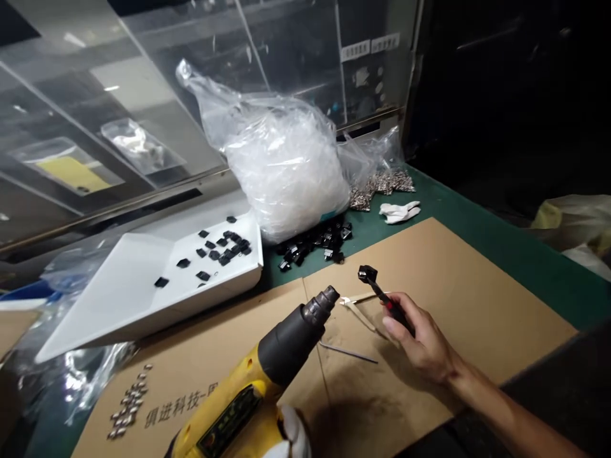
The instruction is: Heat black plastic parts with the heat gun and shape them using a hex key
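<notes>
A yellow heat gun (233,407) with a black front and stepped metal nozzle points up and to the right over the cardboard. My left hand (294,434), in a white glove at the bottom edge, is wrapped around its grip; most of that hand is hidden. In my bare right hand (422,337) is a slim hand tool (397,313) with a black handle and a red mark. A small black plastic part (367,274) sits at its tip, right of the nozzle and apart from it. Beneath lie light-handled pliers or cutters (358,310) and a hex key (351,352).
The cardboard sheet (477,286) covers the green table (451,203). A white tray (143,318) with several black parts stands left. Behind are a bulging plastic bag (291,165), a pile of black parts (315,245), bagged metal pieces (382,183) and a white glove (400,212). Small metal pieces (128,407) lie front left.
</notes>
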`<action>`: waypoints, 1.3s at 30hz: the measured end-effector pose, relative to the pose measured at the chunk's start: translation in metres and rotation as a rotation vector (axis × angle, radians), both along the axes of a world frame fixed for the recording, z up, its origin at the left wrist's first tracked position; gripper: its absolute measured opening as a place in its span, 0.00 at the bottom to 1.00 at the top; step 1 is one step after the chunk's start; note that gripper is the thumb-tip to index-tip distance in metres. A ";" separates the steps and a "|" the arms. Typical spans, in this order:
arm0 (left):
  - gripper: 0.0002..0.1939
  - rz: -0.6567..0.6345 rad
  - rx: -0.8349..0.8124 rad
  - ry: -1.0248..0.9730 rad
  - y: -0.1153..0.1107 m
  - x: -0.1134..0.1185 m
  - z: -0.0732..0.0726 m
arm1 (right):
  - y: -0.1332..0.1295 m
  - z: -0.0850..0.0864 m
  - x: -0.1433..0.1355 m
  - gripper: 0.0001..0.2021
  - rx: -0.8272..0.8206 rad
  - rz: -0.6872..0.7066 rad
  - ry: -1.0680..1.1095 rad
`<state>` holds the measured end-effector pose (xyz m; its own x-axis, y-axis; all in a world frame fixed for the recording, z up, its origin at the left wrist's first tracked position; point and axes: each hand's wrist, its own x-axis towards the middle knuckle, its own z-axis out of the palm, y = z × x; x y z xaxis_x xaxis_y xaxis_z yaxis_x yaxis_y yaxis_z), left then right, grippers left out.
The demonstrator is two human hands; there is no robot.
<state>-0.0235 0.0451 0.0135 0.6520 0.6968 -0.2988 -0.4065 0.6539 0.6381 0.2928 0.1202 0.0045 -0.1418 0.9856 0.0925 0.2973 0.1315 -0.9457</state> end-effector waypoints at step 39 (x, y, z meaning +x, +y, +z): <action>0.07 0.430 -0.043 0.054 -0.045 0.005 -0.019 | 0.016 -0.028 -0.003 0.16 -0.014 0.097 0.051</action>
<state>-0.0185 -0.0002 -0.0060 0.2880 0.8877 -0.3592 -0.6142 0.4590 0.6420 0.2896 0.1359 -0.0230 -0.2323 0.9686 0.0886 0.2350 0.1443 -0.9612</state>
